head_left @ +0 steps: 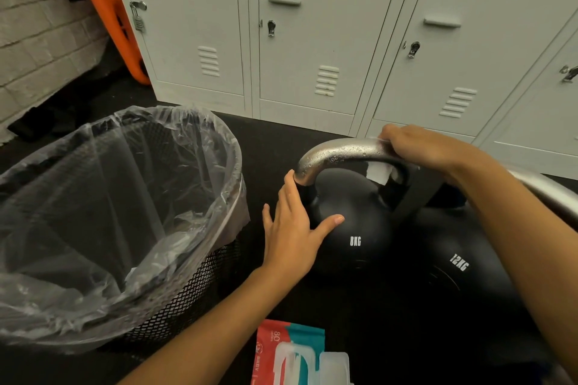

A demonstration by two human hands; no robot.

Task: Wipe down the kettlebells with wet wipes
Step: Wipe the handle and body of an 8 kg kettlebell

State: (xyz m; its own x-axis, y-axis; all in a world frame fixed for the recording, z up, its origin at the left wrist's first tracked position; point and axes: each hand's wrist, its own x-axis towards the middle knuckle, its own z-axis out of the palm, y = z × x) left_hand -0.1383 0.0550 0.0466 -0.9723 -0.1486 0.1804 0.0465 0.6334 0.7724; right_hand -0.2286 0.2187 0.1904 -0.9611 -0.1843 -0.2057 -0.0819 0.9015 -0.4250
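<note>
A black 8 kg kettlebell (359, 228) with a wet, silver handle (341, 153) stands on the dark floor. My left hand (294, 228) rests flat against its left side, fingers straight, thumb on the body. My right hand (419, 147) grips the right end of the handle with a white wet wipe (380, 173) wrapped under it; part of the wipe hangs below the handle. A larger black 12 kg kettlebell (459, 275) stands to the right, partly behind my right forearm. A red and teal pack of wet wipes (291, 353) lies at the bottom, lid open.
A black mesh bin (194, 297) lined with a clear plastic bag stands at the left, close to my left arm. Grey lockers (312, 40) run along the back. An orange board (106, 9) leans on the brick wall at top left.
</note>
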